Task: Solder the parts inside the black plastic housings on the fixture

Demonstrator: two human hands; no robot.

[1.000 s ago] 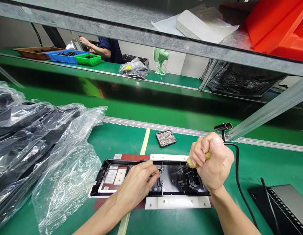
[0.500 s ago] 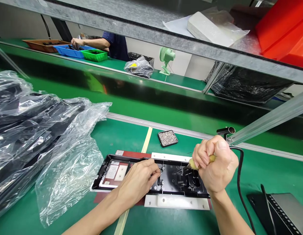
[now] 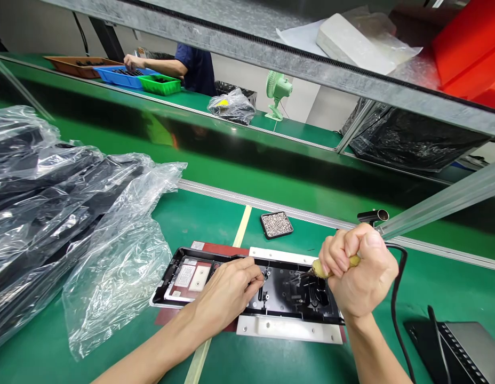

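Long, shallow, glossy black housing (image 3: pixel 280 300)

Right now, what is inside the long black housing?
Small silvery posts near the middle and black looped parts toward the right end show inside the black housing. The left hand covers what lies beneath it; the right hand hides the far right corner.

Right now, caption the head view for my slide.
Left hand at a black housing, right hand gripping a yellow-handled tool over it.

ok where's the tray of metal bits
Head view, near the centre: the tray sits on the green bench, just right of the yellow tape, between the black housing and metal rail.
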